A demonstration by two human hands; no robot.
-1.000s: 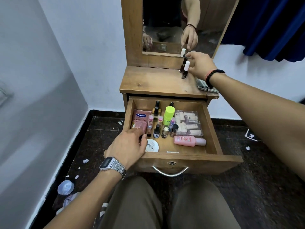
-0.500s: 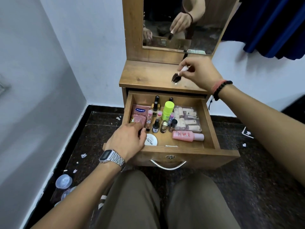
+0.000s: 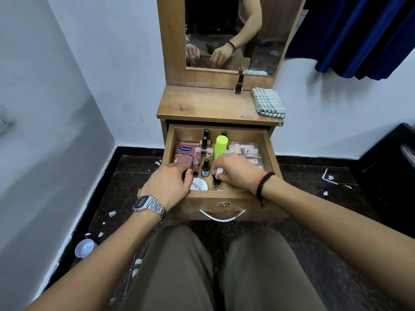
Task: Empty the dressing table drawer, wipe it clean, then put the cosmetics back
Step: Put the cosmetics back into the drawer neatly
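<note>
Open drawer (image 3: 270,153) of a wooden dressing table (image 3: 202,106) at mid-frame, packed with cosmetics. Right hand (image 3: 235,171), wearing corded bracelets (image 3: 261,184) at the wrist, low in the drawer's centre, fingers curled and pinching a white-capped nail polish bottle (image 3: 218,176), its dark body pointing toward the drawer front. Left hand (image 3: 168,185), with a metal watch (image 3: 148,204) on the wrist, over the drawer's lower-left corner, fingers bent down among the items; whether gripping anything cannot be told. Just right of that hand, a round white tin (image 3: 199,185) lying flat. Behind it, a small black-capped bottle (image 3: 205,168) standing upright. Pink Vaseline sachet (image 3: 185,152) at the drawer's left; lime-green tube (image 3: 220,145) upright at centre; clear packet of pale tubes (image 3: 246,150) at the right, partly hidden by the right hand. Two black-capped bottles (image 3: 205,136) at the back wall. Above, on the tabletop, a dark red nail polish bottle (image 3: 239,85) upright against the mirror frame (image 3: 173,41), a folded striped cloth (image 3: 268,103) just to its right. Both hands reflected in the mirror. Blue curtain (image 3: 359,34) at upper right; scraps of paper and a plastic lid (image 3: 85,248) on the dark floor at lower left.
</note>
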